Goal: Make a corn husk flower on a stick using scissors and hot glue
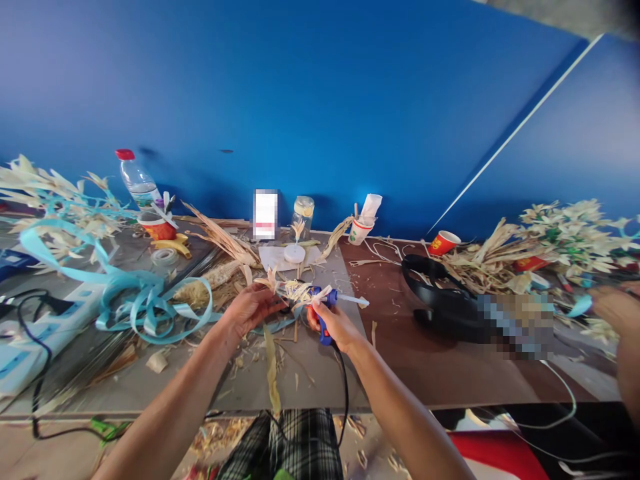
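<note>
Nearer to us than the glass jar (302,221), both our hands are busy: the left hand (253,310) pinches a pale husk piece (271,280) slightly left of the jar, and the right hand (333,325), slightly right of it, is wrapped around the handle of a glue gun (333,297) whose front end seems to point at our left fingers. Whether we are squeezing it, we cannot tell. We judge it best to steady the husk, keep our fingertips clear of the possibly hot tip and dab sparingly. We count one gun, one jar, one white disc (294,255) just before the jar with one upright husk flower (299,231), one red-capped bottle (138,181) left of the jar, one white cup (359,233) right of it, and two red cups (159,229), one on each side. Husk scraps (240,365) before the jar are too many to count.
</note>
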{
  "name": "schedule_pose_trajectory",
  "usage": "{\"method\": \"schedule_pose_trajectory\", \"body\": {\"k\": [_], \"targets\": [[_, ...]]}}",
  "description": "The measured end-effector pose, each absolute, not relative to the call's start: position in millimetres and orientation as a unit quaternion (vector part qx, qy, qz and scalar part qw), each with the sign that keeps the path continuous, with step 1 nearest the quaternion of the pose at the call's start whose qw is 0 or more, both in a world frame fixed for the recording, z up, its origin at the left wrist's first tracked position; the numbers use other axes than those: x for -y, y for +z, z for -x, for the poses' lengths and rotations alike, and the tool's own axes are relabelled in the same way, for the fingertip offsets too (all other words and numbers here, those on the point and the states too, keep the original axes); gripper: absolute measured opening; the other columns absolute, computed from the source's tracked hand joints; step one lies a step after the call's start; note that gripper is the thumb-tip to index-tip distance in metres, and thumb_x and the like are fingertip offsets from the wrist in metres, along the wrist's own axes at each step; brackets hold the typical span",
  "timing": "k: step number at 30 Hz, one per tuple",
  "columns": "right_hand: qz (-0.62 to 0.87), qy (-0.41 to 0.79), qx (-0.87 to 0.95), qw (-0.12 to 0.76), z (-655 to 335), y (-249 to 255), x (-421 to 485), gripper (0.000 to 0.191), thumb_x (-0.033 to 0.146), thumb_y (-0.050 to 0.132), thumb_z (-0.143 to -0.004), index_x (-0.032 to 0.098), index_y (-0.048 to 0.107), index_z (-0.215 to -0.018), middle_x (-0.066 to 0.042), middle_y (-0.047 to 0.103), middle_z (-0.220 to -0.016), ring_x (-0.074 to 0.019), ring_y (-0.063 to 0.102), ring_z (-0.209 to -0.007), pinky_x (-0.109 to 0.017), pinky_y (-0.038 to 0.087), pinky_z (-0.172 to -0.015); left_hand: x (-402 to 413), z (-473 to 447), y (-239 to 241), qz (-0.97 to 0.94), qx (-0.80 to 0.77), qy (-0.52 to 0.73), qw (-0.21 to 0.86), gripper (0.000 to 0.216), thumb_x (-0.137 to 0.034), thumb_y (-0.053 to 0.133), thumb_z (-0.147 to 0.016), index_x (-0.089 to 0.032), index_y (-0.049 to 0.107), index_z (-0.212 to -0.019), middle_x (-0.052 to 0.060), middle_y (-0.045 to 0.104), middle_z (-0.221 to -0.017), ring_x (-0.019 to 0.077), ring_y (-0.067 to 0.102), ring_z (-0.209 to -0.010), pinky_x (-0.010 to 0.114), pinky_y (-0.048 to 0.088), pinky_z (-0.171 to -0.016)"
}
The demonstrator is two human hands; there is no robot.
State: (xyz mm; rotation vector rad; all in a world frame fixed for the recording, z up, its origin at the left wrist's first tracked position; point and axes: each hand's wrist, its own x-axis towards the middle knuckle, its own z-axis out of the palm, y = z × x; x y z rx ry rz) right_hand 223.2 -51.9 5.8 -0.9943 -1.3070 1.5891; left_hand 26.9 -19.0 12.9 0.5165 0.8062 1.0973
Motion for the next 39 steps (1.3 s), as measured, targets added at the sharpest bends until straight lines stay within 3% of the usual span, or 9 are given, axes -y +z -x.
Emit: {"method": "schedule_pose_trajectory", "body": {"k": [5,11,15,20,24,28,31,34,39], "targets": [[0.435,0.625,0.514,0.395,-225,1,51,0.052,0.066,0.054,-0.07,0.017,0.045,-0.055,0.003,0.042,-0.048,-0.007,0.033,-0.044,-0.023,0.019,-0.045,18,-24,15,-0.229,-0.358,0.51,0.748,0.015,0.001,0.057,-0.07,-0.009,0.058,-0.081,0.012,0.069,-0.091,0.0205,0.067,-0.08,0.042,0.057,-0.076],[0.405,0.596,0.524,0.454,-243,7,48,0.047,0.06,0.048,-0.077,0.016,0.049,-0.06,0.0,0.046,-0.055,-0.0093,0.04,-0.05,-0.023,0.029,-0.048,17,-23,13,-0.222,-0.364,0.516,0.743,0.012,0.001,0.058,-0.069,-0.01,0.056,-0.071,0.008,0.069,-0.079,0.0196,0.067,-0.074,0.042,0.056,-0.075],[0.545,0.481,0.503,0.466,-258,14,42,0.046,0.063,0.047,-0.075,0.017,0.054,-0.069,-0.003,0.053,-0.062,-0.013,0.047,-0.054,-0.024,0.032,-0.047,16,-24,10,-0.238,-0.377,0.502,0.741,0.012,0.001,0.058,-0.068,-0.01,0.058,-0.074,0.01,0.069,-0.084,0.0192,0.067,-0.071,0.037,0.057,-0.071],[0.702,0.218,0.577,0.355,-264,13,36,0.046,0.059,0.044,-0.078,0.017,0.061,-0.088,-0.011,0.063,-0.084,-0.025,0.059,-0.083,-0.033,0.043,-0.069,15,-25,8,-0.248,-0.399,0.478,0.742,0.012,0.0,0.057,-0.067,-0.008,0.06,-0.074,0.01,0.07,-0.076,0.0189,0.067,-0.062,0.033,0.057,-0.065],[0.767,0.1,0.59,0.232,-261,11,37,0.051,0.059,0.049,-0.075,0.014,0.061,-0.095,-0.017,0.06,-0.102,-0.0325,0.054,-0.104,-0.047,0.035,-0.089,14,-24,5,-0.243,-0.397,0.468,0.751,0.016,-0.001,0.057,-0.067,-0.01,0.062,-0.078,0.009,0.07,-0.08,0.0189,0.067,-0.065,0.034,0.056,-0.067],[0.775,0.113,0.584,0.214,-270,5,37,0.06,0.055,0.06,-0.068,0.013,0.057,-0.111,-0.019,0.054,-0.114,-0.035,0.049,-0.111,-0.055,0.03,-0.094,14,-23,5,-0.233,-0.382,0.462,0.766,0.017,-0.002,0.057,-0.065,-0.011,0.061,-0.079,0.009,0.07,-0.084,0.0202,0.067,-0.07,0.038,0.056,-0.072],[0.726,0.119,0.574,0.36,-275,6,37,0.057,0.046,0.057,-0.073,0.015,0.051,-0.121,-0.018,0.048,-0.124,-0.031,0.047,-0.115,-0.05,0.033,-0.095,15,-24,8,-0.239,-0.38,0.439,0.778,0.022,-0.003,0.055,-0.066,-0.009,0.063,-0.085,0.012,0.07,-0.086,0.0205,0.067,-0.071,0.036,0.055,-0.071],[0.584,0.229,0.607,0.488,-263,15,38,0.039,0.039,0.049,-0.081,0.018,0.057,-0.113,-0.013,0.056,-0.118,-0.0225,0.054,-0.107,-0.038,0.042,-0.09,18,-25,10,-0.257,-0.369,0.406,0.795,0.022,-0.005,0.054,-0.067,-0.007,0.063,-0.087,0.013,0.07,-0.08,0.0209,0.067,-0.071,0.034,0.055,-0.067],[0.487,0.392,0.689,0.366,-219,30,33,0.029,0.029,0.054,-0.08,0.02,0.063,-0.106,-0.008,0.064,-0.112,-0.0208,0.058,-0.102,-0.033,0.044,-0.088,20,-27,11,-0.287,-0.35,0.388,0.803,0.021,-0.005,0.055,-0.068,-0.007,0.064,-0.087,0.012,0.068,-0.076,0.022,0.066,-0.072,0.036,0.055,-0.068]]}}
